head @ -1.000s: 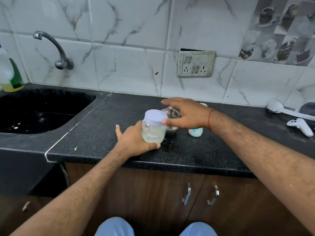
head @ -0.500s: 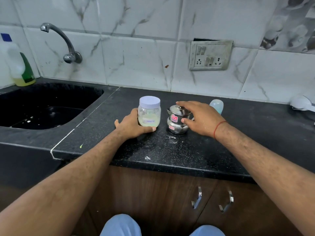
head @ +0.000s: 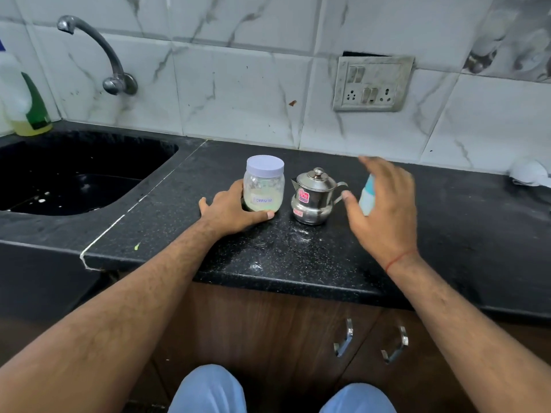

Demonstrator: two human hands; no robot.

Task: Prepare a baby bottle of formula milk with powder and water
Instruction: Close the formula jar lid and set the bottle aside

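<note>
Left hand (head: 231, 210) grips jar (head: 263, 187) (labelled "Formula"); right hand (head: 384, 210), spread open, holds nothing beside bottle (head: 367, 195).

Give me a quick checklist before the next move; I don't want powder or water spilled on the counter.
1. Formula jar upright on the counter: ok.
2. Jar lid removed for scooping: not ok, it is on.
3. Left hand steadying the jar: ok.
4. Steel pot upright with lid on: ok.
5. Right hand gripping the baby bottle: cannot tell, blurred.
6. Baby bottle open for filling: cannot tell.
</note>
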